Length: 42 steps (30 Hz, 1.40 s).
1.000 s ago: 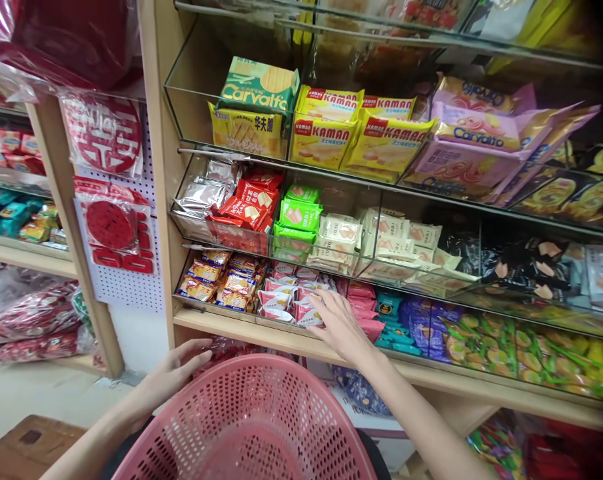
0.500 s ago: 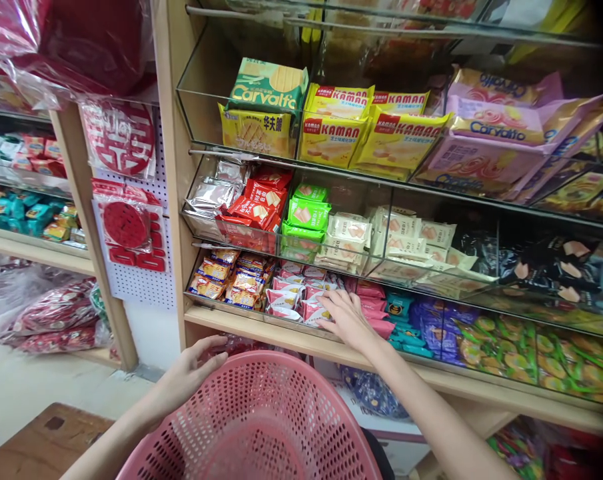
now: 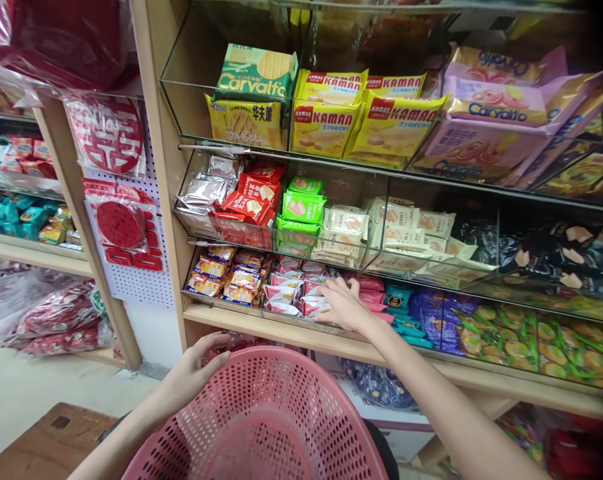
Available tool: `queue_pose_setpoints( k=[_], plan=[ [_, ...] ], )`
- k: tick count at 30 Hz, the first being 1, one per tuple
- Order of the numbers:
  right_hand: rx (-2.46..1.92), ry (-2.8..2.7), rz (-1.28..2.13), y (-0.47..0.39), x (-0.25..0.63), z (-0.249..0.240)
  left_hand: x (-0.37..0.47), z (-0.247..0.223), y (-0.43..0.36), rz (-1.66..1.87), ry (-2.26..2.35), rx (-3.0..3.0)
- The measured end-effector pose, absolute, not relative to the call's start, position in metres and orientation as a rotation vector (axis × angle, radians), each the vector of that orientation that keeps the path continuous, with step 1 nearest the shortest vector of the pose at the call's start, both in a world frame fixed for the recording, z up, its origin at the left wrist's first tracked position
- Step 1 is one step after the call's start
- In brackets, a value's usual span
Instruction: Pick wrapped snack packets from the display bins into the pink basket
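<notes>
My right hand [image 3: 345, 305] reaches into the lowest clear bin, over the small pink-and-white snack packets [image 3: 282, 293]. Its fingers are apart and bent down among them; no packet shows lifted in its grasp. My left hand [image 3: 201, 365] is at the upper left rim of a pink perforated plastic basket [image 3: 326, 400], thumb at the rim and fingers beyond it. Inside, the basket shows only its bare pink wall and bottom. Orange-and-blue packets [image 3: 242, 280] lie left of the pink ones, teal packets [image 3: 398, 300] to the right.
Above are bins with red packets [image 3: 254, 200], green packets [image 3: 301, 205] and cream packets [image 3: 344, 227]. Yellow wafer packs [image 3: 326, 127] fill a higher shelf. Clear bin fronts and a wooden shelf edge [image 3: 231, 320] border the reach. A brown wooden surface [image 3: 46, 440] is lower left.
The view has shifted slightly. My right hand stays at the pink packets, its fingers now more bent and a little farther right among them. My left hand remains at the basket rim.
</notes>
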State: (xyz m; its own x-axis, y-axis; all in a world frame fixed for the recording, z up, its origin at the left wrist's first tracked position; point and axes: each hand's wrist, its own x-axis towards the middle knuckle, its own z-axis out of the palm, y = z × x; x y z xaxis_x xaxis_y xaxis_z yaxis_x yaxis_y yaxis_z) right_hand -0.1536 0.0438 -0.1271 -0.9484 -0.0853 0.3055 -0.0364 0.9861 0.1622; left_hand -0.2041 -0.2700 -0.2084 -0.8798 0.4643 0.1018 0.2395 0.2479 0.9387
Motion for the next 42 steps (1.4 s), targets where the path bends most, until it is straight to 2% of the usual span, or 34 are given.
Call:
queue_pose_setpoints(
  k=[14,20,23,27,30,36,42],
  plan=[
    [0.052,-2.780,0.026,0.049,-0.149,-0.118,-0.200,-0.208,-0.270,1.544,2.443,0.728],
    [0.102,-2.650,0.215,0.041,-0.124,-0.107,-0.198,-0.209,-0.262,1.727,2.337,0.665],
    [0.077,-2.686,0.596,0.019,-0.103,-0.107,-0.186,-0.196,-0.256,1.848,2.230,0.632],
    [0.183,-2.721,1.544,-0.016,-0.087,-0.124,-0.159,-0.173,-0.246,1.856,1.864,0.805],
    [0.262,-2.644,1.880,-0.034,-0.087,-0.144,-0.145,-0.165,-0.237,1.798,1.589,0.882],
    [0.195,-2.814,1.790,-0.049,-0.096,-0.170,-0.140,-0.180,-0.227,1.725,1.476,0.766],
    [0.252,-3.054,1.658,-0.047,-0.102,-0.167,-0.135,-0.190,-0.236,1.706,1.477,0.629]
  ],
)
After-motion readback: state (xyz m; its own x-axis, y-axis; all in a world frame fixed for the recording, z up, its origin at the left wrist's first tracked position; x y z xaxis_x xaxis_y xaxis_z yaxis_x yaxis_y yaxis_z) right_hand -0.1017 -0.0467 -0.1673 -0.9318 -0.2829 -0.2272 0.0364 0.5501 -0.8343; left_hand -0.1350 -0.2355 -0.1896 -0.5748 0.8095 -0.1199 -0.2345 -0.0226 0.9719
